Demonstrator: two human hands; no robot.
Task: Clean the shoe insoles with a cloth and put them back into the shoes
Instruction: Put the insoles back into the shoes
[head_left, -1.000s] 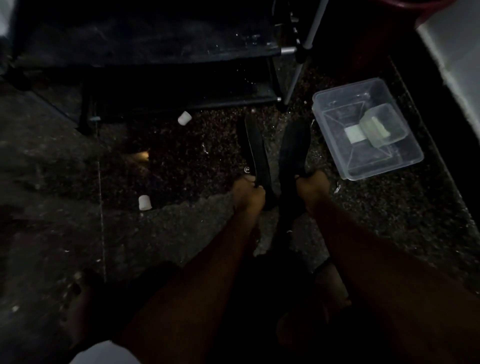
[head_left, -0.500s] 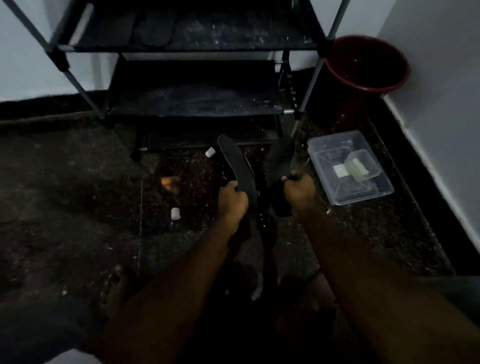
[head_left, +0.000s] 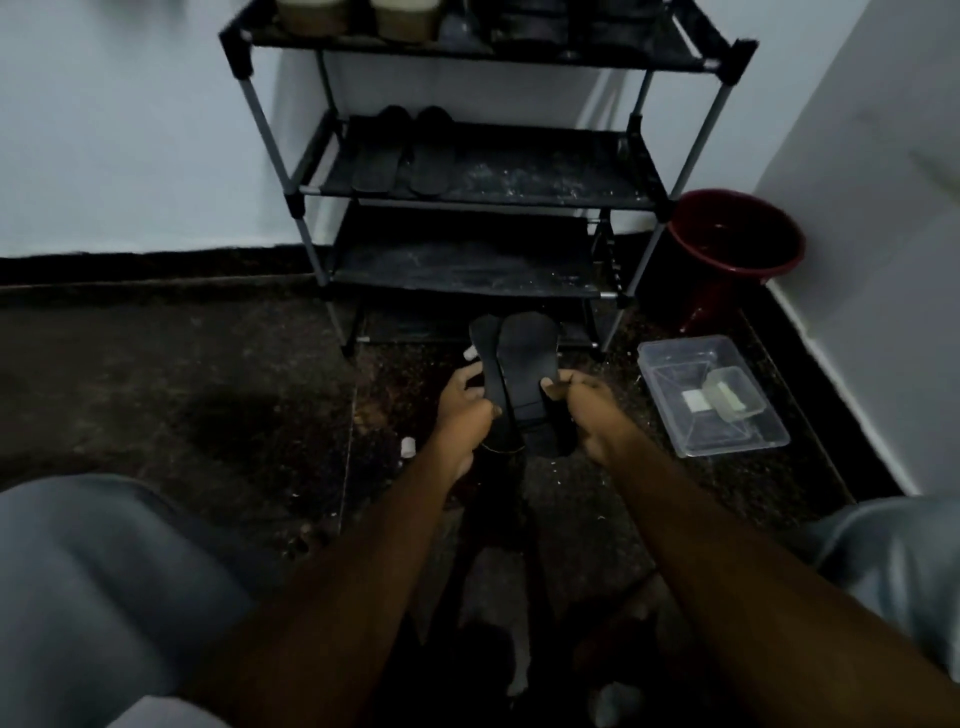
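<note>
In the head view, just before the rack (head_left: 467, 192), the left hand (head_left: 461, 415) and right hand (head_left: 589, 410) curl fingers round two dark insoles (head_left: 525, 358), touching side by side; no cloth shows, so wiping and refitting seem undone.

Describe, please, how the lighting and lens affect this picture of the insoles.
Head view: dim throughout, so the black insoles barely separate from the dark floor; the pale wall is the brightest area; the wide lens splays the rack poles outward.
</note>
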